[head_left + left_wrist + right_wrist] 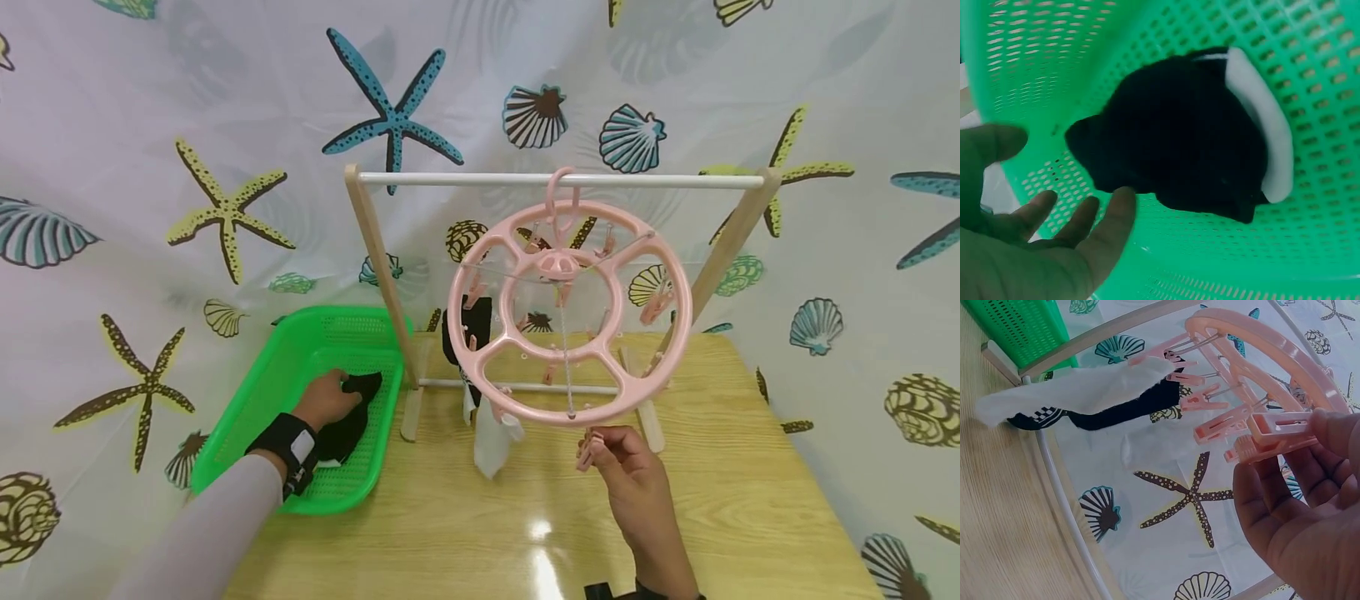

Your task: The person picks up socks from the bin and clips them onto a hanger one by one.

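Observation:
My left hand (pixel 327 402) reaches into the green basket (pixel 330 505), at a bundled black sock-like cloth (pixel 1179 137) with a white edge. In the left wrist view its thumb and fingers are spread apart, one fingertip at the cloth's edge; whether it touches is unclear. My right hand (pixel 637 483) pinches a pink clothespin (pixel 1282 425) between thumb and fingers, below the near edge of the pink round hanger (pixel 540 410). From the hanger's left side hang a white sock-like piece (pixel 492 442) and a black one (pixel 477 321) with checks and stripes.
A wooden-legged rack with a white top bar (pixel 465 179) carries the hanger by its hook. Several other pink clothespins dangle around the ring. The rack stands on a wood-grain table (pixel 750 467) before a seashell-patterned sheet (pixel 262 83). The basket is left of the rack.

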Demonstrator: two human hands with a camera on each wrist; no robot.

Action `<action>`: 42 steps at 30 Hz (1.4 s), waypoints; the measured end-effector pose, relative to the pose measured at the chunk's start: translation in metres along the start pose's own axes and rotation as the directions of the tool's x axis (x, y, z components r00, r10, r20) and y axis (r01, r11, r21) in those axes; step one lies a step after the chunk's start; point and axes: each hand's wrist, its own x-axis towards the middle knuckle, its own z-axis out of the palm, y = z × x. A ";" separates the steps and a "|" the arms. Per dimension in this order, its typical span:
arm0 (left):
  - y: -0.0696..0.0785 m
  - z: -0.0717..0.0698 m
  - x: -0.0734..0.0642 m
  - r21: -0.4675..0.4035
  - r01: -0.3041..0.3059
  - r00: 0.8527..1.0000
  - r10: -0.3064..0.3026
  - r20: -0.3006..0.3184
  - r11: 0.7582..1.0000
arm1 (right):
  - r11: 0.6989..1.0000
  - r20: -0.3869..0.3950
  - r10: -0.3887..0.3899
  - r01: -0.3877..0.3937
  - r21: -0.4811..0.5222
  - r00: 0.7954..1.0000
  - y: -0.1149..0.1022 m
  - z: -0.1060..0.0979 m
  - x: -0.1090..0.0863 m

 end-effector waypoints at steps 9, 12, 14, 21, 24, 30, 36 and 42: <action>-0.016 0.013 0.017 -0.264 0.254 0.966 -0.229 0.121 0.931 | 1.000 0.037 0.019 -0.018 -0.023 0.999 0.001 -0.006 0.002; -0.018 0.017 0.018 -0.235 0.275 0.961 -0.262 0.082 0.932 | 0.999 0.028 0.027 -0.026 -0.019 0.999 0.001 -0.006 0.000; -0.018 0.018 0.017 -0.218 0.280 0.960 -0.273 0.061 0.935 | 0.999 0.017 0.025 -0.024 -0.021 1.000 0.000 -0.005 0.000; -0.017 0.025 0.020 -0.097 0.236 0.970 -0.240 -0.026 0.967 | 0.999 -0.019 0.039 -0.040 -0.029 0.999 0.000 -0.003 -0.001; -0.019 0.028 0.023 -0.017 0.190 0.980 -0.191 -0.052 0.982 | 0.999 -0.010 0.033 -0.033 -0.029 0.999 0.001 -0.004 -0.002; -0.019 0.028 0.023 -0.027 0.119 0.980 -0.122 -0.159 0.993 | 1.000 0.000 0.014 -0.014 -0.019 1.000 0.001 -0.003 -0.001; -0.002 0.020 0.005 -0.165 0.025 0.947 -0.076 -0.312 0.986 | 0.999 -0.007 0.028 -0.029 -0.018 1.000 -0.001 -0.001 -0.001; 0.027 0.006 -0.031 -0.297 -0.099 0.935 -0.014 -0.355 0.950 | 0.999 -0.012 0.025 -0.026 -0.036 1.000 -0.002 -0.002 -0.001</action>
